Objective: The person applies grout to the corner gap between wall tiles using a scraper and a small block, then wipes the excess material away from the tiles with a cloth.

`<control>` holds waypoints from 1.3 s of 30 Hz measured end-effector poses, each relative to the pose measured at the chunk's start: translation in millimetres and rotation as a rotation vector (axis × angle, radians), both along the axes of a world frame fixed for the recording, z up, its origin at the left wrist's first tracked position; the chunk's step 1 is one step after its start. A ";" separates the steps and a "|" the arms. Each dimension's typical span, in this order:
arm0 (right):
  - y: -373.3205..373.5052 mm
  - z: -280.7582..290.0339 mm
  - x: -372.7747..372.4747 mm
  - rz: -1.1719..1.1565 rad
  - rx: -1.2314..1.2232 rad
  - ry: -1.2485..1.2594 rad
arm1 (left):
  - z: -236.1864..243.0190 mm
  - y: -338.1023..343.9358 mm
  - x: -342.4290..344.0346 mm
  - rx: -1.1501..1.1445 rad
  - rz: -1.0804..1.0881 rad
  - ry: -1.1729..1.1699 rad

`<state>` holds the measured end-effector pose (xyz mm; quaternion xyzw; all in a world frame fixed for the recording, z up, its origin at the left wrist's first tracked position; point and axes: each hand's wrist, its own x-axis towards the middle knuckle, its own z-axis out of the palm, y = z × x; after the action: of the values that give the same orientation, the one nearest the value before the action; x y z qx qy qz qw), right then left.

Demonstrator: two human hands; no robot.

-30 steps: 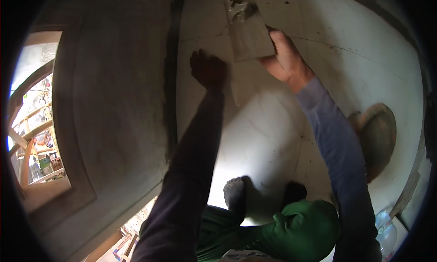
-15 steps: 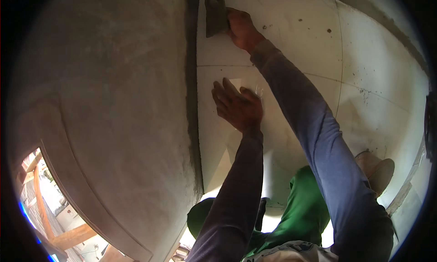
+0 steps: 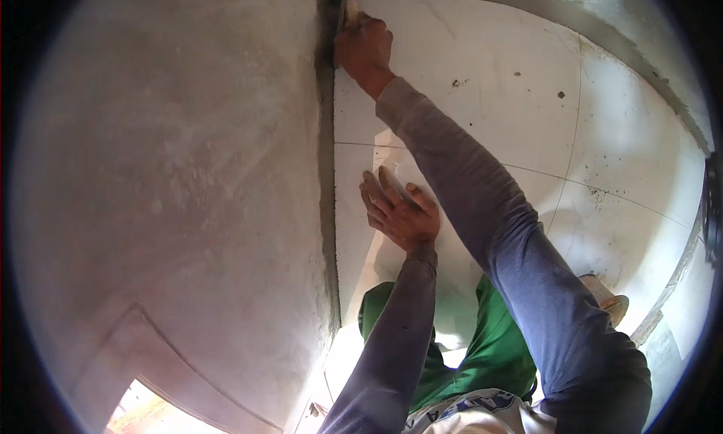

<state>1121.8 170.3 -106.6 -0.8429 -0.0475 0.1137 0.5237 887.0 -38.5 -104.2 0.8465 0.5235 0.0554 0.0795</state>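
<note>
My right hand (image 3: 365,53) is closed around the pale handle of a flat trowel (image 3: 351,13) at the far corner. The trowel's blade stands nearly edge-on at the dark gap (image 3: 327,178) between the plastered wall and the tiles, and my fist hides most of it. Nearer to me, my left hand (image 3: 407,219) leans on a white floor tile (image 3: 459,238), palm down with its fingers spread and nothing in its grasp. A thin joint line separates this tile from the far white tile (image 3: 452,65).
A bare grey plastered wall (image 3: 188,170) fills the left side. Along the far and right edges of the tiles runs a rough cement strip (image 3: 625,53). Small dark crumbs (image 3: 561,95) lie scattered on the tiles. My green-trousered legs (image 3: 497,343) are at the bottom.
My right hand has moved left with the trowel, from over the far tile to the wall gap, and the blade has turned edge-on. My left hand stays on the tile while the view has shifted.
</note>
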 end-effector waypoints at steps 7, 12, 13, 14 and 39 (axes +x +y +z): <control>-13.1 22.0 -13.0 0.101 0.202 -0.022 | -4.1 0.1 1.1 -0.021 0.009 0.044; -33.7 31.0 -34.4 0.033 0.489 -0.330 | -13.1 0.0 -3.2 -0.032 0.037 0.096; -38.1 26.3 -40.0 0.013 0.461 -0.252 | -17.6 0.0 -8.6 -0.029 0.052 0.120; -40.6 22.7 -41.9 -0.008 0.432 -0.172 | -16.3 0.9 -8.6 -0.027 0.050 0.127; -43.9 27.8 -46.2 0.009 0.569 0.000 | -26.6 0.2 -17.8 0.005 0.056 0.154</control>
<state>1075.6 126.4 -78.8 -0.6619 -0.0811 0.0979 0.7387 869.2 -38.3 -130.8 0.8334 0.5515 -0.0063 0.0354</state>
